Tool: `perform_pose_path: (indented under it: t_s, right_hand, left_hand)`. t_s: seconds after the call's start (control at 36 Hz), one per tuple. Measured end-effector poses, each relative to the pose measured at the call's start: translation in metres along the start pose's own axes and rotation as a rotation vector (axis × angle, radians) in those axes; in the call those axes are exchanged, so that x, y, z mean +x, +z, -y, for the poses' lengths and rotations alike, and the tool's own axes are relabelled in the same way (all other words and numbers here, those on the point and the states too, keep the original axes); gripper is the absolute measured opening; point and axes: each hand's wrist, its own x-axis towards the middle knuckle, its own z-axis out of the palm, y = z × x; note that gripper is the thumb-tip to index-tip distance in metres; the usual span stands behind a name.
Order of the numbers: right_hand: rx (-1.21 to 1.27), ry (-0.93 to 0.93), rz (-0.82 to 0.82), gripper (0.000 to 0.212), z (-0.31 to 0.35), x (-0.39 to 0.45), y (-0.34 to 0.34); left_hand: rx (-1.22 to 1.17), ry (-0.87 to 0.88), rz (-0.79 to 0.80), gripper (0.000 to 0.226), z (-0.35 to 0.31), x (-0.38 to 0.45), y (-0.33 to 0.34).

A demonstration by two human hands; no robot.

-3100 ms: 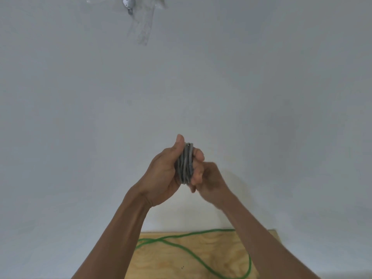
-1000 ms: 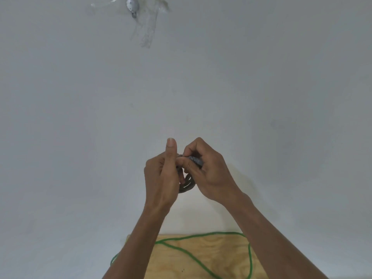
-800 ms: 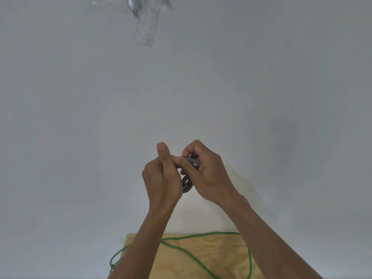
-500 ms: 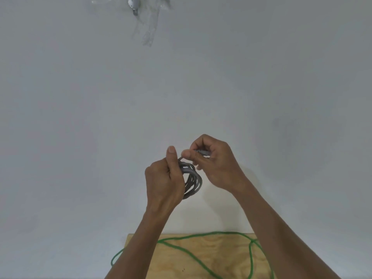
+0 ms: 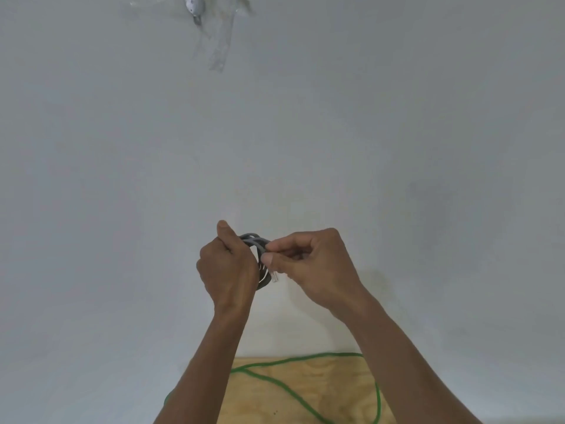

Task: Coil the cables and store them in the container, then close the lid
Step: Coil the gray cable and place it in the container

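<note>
Three seconds ago the left hand [image 5: 227, 270] squeezed the coiled grey cable [image 5: 256, 242] flat, with the right hand [image 5: 315, 270] low behind it. Now the coil has opened into loose loops beside the left fist. The right hand has moved up and out to the right, pinching the cable's clear plastic plug [image 5: 275, 276] end beside the loops.

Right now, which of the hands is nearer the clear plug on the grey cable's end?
Right. The right hand pinches the grey cable just above the clear plug; the left hand grips the coil on the plug's far side.
</note>
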Motion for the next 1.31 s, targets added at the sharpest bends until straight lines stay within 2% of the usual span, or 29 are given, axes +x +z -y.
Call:
perform_pose_path:
  t_s: [0.22,0.31,0.39,0.5,0.56,0.64,0.72,0.78,0.86,0.97,1.08,1.17,1.22,1.31]
  right_hand:
    - [0.103,0.023,-0.175,0.012,-0.015,-0.002,0.025]
    - [0.016,-0.018,-0.234,0.011,-0.018,-0.002,0.032]
    - [-0.171,-0.073,-0.280,0.013,-0.023,0.001,0.034]
    - [-0.261,-0.144,-0.306,0.032,-0.027,0.003,0.032]
    - [-0.263,-0.144,-0.276,0.037,-0.028,0.004,0.029]
    - [-0.215,-0.108,-0.093,0.042,-0.030,0.007,0.026]
    - [-0.286,-0.146,-0.003,0.034,-0.032,0.010,0.024]
    - [-0.335,-0.184,-0.010,0.027,-0.032,0.010,0.025]
    - [-0.338,-0.147,-0.041,0.018,-0.034,0.009,0.029]
    - [-0.385,-0.129,-0.132,0.012,-0.038,0.012,0.036]
    - [-0.517,-0.172,-0.235,0.009,-0.035,0.013,0.041]
    - [-0.666,-0.119,-0.255,0.011,-0.033,0.012,0.040]
    - [-0.590,-0.085,-0.210,0.015,-0.034,0.013,0.039]
    - [-0.338,-0.025,-0.104,0.021,-0.036,0.014,0.036]
  left_hand:
    - [-0.039,-0.003,0.038,0.064,-0.003,-0.005,-0.002]
    - [-0.060,-0.009,0.042,0.065,-0.004,-0.008,-0.004]
    - [-0.100,-0.046,0.059,0.067,-0.002,-0.009,-0.004]
    - [-0.137,-0.086,0.061,0.062,0.003,-0.006,-0.004]
    - [-0.153,-0.094,0.067,0.060,0.006,-0.004,-0.005]
    - [-0.186,-0.112,0.105,0.059,0.008,-0.003,-0.005]
    - [-0.185,-0.104,0.140,0.058,0.009,-0.005,-0.004]
    - [-0.182,-0.114,0.153,0.058,0.010,-0.006,-0.003]
    - [-0.166,-0.152,0.174,0.058,0.010,-0.009,0.000]
    - [-0.137,-0.084,0.163,0.059,0.008,-0.013,0.003]
    - [-0.118,-0.039,0.166,0.053,0.009,-0.012,0.004]
    - [-0.099,-0.003,0.175,0.052,0.011,-0.009,0.003]
    - [-0.087,-0.003,0.198,0.051,0.012,-0.008,0.002]
    - [-0.090,-0.043,0.231,0.053,0.015,-0.007,0.002]
